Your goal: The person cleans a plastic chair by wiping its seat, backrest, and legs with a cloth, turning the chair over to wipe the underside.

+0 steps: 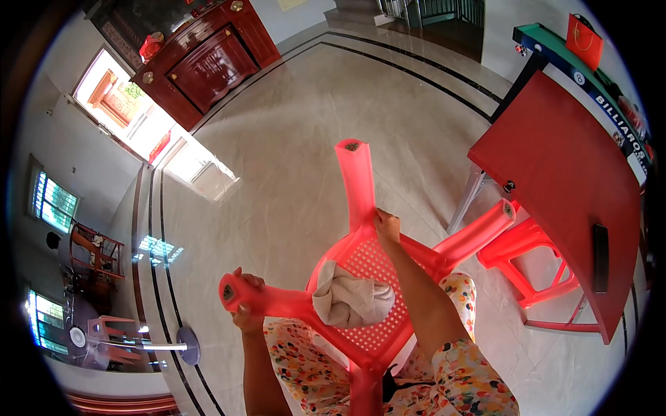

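A red plastic stool [359,184] lies upside down across my lap, its legs pointing up and outward. My left hand [248,298] is wrapped around the left leg near its end. At the base of the far leg, my right hand [387,225] grips the plastic, with some fingers hidden behind it. A crumpled whitish cloth [352,297] rests on the perforated underside of the seat, and neither hand touches it.
To the right stands a red table [555,173] with a black object [601,258] on it and another red stool [531,263] beneath. A billiards table [590,83] is behind. A floor fan [187,345] stands at left, and a dark red cabinet [215,66] at the back.
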Demonstrator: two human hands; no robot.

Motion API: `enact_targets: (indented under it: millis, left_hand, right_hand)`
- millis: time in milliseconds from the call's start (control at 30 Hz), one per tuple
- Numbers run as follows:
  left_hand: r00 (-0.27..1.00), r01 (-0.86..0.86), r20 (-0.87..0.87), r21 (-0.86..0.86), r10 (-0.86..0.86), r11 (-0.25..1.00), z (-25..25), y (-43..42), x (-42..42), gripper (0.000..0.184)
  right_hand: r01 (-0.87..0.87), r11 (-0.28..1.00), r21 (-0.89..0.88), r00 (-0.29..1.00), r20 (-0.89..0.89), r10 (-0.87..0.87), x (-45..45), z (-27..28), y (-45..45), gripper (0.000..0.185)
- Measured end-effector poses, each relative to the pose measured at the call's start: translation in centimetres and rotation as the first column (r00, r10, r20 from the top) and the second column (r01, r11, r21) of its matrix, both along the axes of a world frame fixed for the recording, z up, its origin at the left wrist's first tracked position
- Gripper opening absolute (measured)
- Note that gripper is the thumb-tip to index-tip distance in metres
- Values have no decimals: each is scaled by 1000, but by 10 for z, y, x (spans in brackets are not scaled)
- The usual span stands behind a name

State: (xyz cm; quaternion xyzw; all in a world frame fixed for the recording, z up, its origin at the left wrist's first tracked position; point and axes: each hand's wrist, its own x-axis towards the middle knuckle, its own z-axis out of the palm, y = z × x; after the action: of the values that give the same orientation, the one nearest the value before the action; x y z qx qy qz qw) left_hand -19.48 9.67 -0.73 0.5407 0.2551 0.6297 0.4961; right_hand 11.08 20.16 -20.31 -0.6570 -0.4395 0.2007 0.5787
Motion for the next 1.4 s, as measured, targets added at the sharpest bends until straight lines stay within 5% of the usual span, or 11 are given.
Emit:
enact_targets:
  millis: [233, 567, 633, 833, 1033, 1233, 1333, 1400]
  left_hand:
    - [1000, 22, 21, -11, -22, 1000, -1, 1, -1, 72]
    - [999, 26, 32, -12, -26, 1000, -1, 0, 0, 74]
    - [998, 37, 45, -21, -36, 999, 1, 0, 0, 75]
    - [998, 30, 60, -21, -29, 999, 1, -1, 3, 75]
    - [1000, 2, -15, 8, -2, 1000, 1, 1, 3, 73]
    - [1000, 8, -7, 16, -7, 1000, 0, 2, 2, 73]
    - [1000, 21, 15, 16, -22, 1000, -1, 1, 2, 73]
    - [1000, 16, 27, -25, -15, 1000, 2, -1, 3, 76]
  right_hand:
    - [-62, 994, -88, 978, -206, 43, 4, 8, -4, 15]
    - [-53, 990, -128, 976, -219, 24, 3, 7, -4, 14]
    - [-6, 1000, 10, 999, -54, 6, 2, -10, 3, 14]
    - [-10, 998, -68, 976, -219, -5, 1, -3, -4, 16]
    - [-12, 997, -74, 997, -75, 6, 3, 9, -5, 19]
    - [27, 995, -96, 966, -254, -50, -1, 9, -9, 17]
    - [-16, 996, -84, 997, -79, 9, 6, 11, -9, 18]
    - [-23, 994, -109, 992, -124, 9, 4, 8, -5, 20]
